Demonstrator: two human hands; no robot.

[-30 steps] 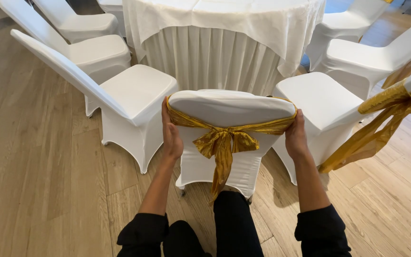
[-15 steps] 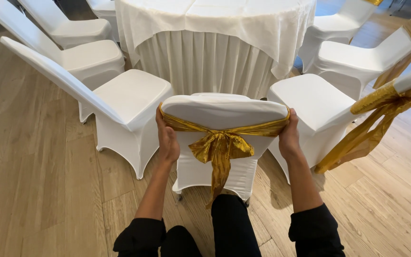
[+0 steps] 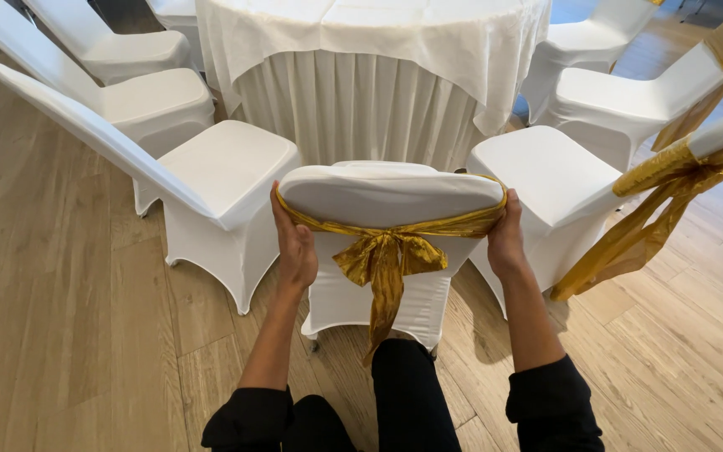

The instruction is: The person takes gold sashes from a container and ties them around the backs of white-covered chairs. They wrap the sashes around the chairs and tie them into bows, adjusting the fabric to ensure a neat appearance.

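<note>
A chair in a white cover (image 3: 387, 194) stands in front of me with its back toward me. A gold sash (image 3: 388, 255) is tied around the backrest, its bow and tail hanging at the middle. My left hand (image 3: 294, 244) grips the left side of the backrest over the sash. My right hand (image 3: 505, 238) grips the right side the same way. My dark trouser leg (image 3: 407, 393) shows below the chair.
A round table with a white cloth (image 3: 378, 50) stands just beyond the chair. Covered chairs ring it: one at the left (image 3: 211, 180), others behind it. The chair at the right (image 3: 554, 180) has a gold sash (image 3: 663, 180). The floor is light wood.
The chair and both hands sit a little higher and farther from me in view; the grip on the backrest sides is unchanged.
</note>
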